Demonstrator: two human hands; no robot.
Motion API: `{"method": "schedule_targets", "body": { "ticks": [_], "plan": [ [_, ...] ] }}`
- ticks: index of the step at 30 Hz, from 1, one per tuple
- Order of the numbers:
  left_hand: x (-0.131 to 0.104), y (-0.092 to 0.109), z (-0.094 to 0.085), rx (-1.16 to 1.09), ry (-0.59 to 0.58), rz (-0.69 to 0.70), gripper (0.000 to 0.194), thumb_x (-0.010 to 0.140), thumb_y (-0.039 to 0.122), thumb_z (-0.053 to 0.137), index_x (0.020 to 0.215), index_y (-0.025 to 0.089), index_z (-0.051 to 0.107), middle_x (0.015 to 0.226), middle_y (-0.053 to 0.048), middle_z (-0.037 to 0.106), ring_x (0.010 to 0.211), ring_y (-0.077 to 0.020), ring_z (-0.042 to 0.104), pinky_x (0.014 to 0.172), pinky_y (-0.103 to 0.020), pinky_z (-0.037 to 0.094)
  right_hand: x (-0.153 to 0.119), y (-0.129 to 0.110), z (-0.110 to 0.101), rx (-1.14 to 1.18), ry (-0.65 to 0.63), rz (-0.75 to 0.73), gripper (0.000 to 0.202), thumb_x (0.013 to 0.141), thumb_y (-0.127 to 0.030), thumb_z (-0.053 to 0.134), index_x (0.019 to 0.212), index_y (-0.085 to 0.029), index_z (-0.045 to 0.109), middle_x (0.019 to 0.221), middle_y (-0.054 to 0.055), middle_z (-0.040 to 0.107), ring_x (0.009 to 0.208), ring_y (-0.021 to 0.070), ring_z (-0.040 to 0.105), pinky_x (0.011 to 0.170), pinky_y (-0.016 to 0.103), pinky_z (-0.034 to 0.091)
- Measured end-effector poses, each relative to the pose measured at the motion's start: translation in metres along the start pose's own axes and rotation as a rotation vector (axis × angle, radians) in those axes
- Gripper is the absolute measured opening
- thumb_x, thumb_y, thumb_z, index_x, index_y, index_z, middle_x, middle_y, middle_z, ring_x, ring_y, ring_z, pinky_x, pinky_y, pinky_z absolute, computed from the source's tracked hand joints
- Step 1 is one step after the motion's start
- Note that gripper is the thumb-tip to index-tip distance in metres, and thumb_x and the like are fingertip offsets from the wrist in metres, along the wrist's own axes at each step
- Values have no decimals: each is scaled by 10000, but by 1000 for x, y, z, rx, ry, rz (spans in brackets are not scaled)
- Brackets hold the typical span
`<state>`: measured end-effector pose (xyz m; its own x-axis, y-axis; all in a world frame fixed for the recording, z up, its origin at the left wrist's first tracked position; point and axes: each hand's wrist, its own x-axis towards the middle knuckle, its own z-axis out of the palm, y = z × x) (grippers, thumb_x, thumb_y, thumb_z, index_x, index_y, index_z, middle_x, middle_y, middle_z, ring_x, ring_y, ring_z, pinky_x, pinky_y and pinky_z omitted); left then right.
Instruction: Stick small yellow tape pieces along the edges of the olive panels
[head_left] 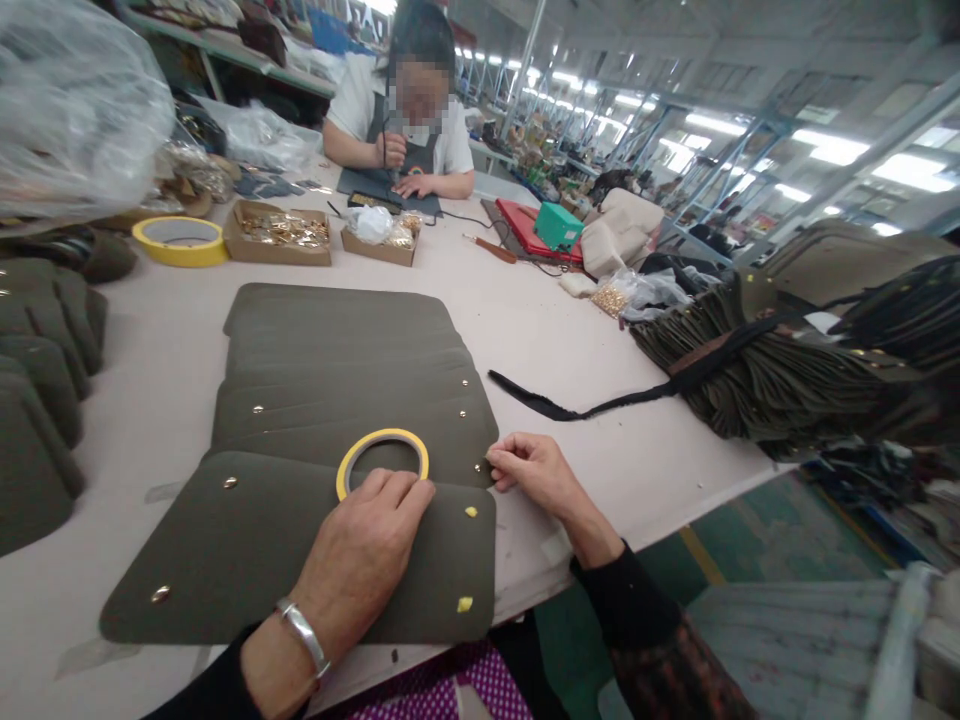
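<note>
My left hand [367,555], a silver bangle on its wrist, is closed on the near rim of a thin roll of yellow tape [346,468] and rests over the nearest olive-green panel [277,560]. That panel has two gold studs at its left and two small yellow tape pieces [465,604] at its right. Thumb and fingers of my right hand [536,475] are pinched together at the right edge of the panel behind [375,400], beside a gold stud [478,468]. What they pinch is too small to make out. Several such panels overlap in a row going away from me.
A wide yellow tape roll [180,242] stands near cardboard boxes of gold hardware [277,243]. Piled panels lie left [37,400] and right [780,380], with a black strap [555,408] reaching across the table. A co-worker [405,130] works opposite with a hand-held tool.
</note>
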<state>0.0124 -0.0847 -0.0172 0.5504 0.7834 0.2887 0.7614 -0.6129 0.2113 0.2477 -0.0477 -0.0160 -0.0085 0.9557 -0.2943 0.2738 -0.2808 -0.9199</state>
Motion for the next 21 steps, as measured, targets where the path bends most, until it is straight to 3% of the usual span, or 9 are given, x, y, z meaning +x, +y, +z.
{"method": "schedule_targets", "body": {
  "ticks": [5, 11, 17, 19, 21],
  "plan": [
    [-9, 7, 2, -41, -21, 49, 158, 849, 87, 547, 954, 196, 591, 942, -51, 615, 857, -239, 538, 725, -382, 511, -5, -9, -1, -186, -105, -44, 133, 781, -274, 626, 736, -149, 638, 565, -29, 609, 488, 94, 566, 497, 211, 459],
    [-9, 5, 3, -51, -34, 15, 139, 855, 109, 548, 947, 205, 590, 939, -44, 609, 861, -241, 536, 714, -380, 506, -12, -21, 10, -625, -43, -315, 121, 808, -164, 601, 736, -166, 697, 666, -1, 689, 596, 113, 592, 573, 226, 415],
    [-9, 5, 3, -61, -22, 22, 154, 860, 97, 520, 944, 203, 594, 933, -47, 615, 857, -233, 540, 715, -366, 506, -5, -24, 18, -792, -21, -349, 121, 801, -120, 600, 715, -171, 668, 675, 4, 687, 620, 131, 613, 588, 236, 410],
    [-9, 4, 4, -59, -11, 15, 162, 860, 97, 518, 957, 201, 596, 936, -49, 617, 856, -233, 539, 721, -367, 506, -4, -23, 16, -807, -9, -307, 47, 802, -160, 634, 811, -175, 677, 643, -4, 671, 601, 138, 610, 581, 241, 415],
    [-10, 3, 5, -50, 19, 5, 174, 862, 96, 513, 978, 195, 597, 952, -56, 619, 874, -237, 540, 744, -373, 507, -4, -20, 11, -787, 33, -277, 218, 792, -215, 682, 1003, -172, 650, 591, -30, 637, 565, 143, 600, 568, 245, 423]
  ]
}}
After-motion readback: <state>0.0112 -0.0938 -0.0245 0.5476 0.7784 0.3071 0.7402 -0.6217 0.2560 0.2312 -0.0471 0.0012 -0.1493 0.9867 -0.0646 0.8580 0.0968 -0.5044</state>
